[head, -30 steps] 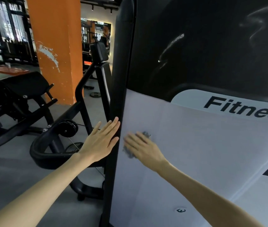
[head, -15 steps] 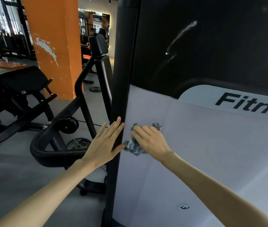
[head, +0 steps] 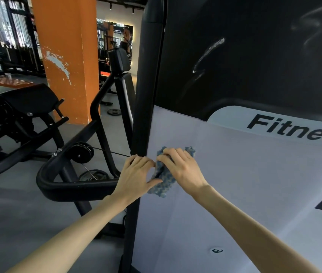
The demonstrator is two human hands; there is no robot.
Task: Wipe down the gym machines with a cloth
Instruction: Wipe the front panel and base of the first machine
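The blue cloth [head: 163,179] is pressed against the white panel [head: 244,184] by the curled right hand [head: 181,167]; its edge is pinched by the left hand [head: 136,175], probably for regripping.

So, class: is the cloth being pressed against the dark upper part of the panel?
No, the right hand holds the cloth on the pale lower panel.

Head view, angled down, close to machine panel [head: 234,194]
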